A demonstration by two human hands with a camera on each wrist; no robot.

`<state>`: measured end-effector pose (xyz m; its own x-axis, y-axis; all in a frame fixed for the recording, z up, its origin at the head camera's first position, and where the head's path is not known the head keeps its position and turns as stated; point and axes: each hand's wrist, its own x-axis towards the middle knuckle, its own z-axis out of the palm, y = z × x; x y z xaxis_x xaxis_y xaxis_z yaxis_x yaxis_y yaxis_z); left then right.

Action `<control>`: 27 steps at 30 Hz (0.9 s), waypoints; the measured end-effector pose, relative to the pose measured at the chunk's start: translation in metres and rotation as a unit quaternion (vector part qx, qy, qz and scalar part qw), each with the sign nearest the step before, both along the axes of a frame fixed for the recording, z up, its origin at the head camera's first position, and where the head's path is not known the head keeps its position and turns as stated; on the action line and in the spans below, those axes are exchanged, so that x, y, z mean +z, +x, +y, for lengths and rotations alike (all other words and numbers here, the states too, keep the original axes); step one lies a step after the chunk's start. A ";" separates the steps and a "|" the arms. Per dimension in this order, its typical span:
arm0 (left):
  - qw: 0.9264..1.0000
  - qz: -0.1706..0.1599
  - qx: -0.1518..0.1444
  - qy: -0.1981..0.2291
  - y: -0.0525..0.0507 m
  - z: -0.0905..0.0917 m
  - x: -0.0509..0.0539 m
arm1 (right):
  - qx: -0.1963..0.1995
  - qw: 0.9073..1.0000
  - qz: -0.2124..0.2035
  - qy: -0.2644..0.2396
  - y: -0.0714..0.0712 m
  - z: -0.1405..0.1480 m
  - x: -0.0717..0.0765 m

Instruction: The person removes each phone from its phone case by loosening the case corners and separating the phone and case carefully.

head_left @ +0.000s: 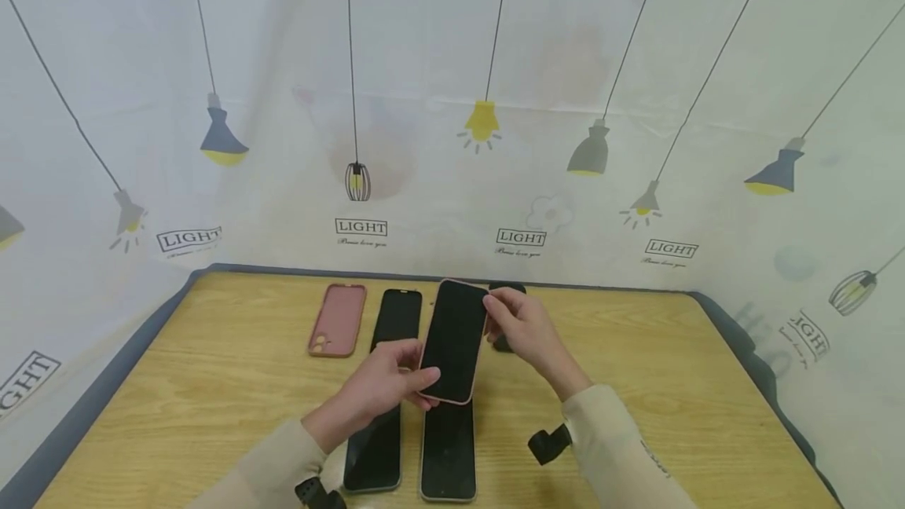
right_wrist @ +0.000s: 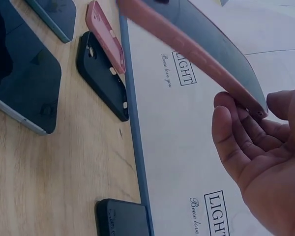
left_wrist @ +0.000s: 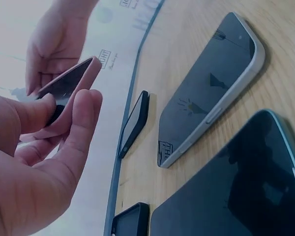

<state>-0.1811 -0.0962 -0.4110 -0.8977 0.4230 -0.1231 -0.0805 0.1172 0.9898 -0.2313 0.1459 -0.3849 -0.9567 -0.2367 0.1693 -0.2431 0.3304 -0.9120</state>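
In the head view, the right grip [head_left: 523, 328] hides part of a dark slab [right_wrist: 124, 219], perhaps a cased phone.

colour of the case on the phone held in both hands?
Pink; the case shows best in the right wrist view.

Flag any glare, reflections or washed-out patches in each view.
Head: soft light, with the pink-cased phone showing a near-black screen; left wrist: the silver-edged phone mirrors the printed backdrop, which washes out at upper left, while the teal-edged phone reflects a dark silhouette; right wrist: the pink-cased phone's screen looks pale with reflected light.
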 end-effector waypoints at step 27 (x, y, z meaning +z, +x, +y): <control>0.999 0.029 0.029 -0.029 0.000 0.001 -0.010 | -0.007 0.993 0.075 0.095 0.004 -0.015 0.006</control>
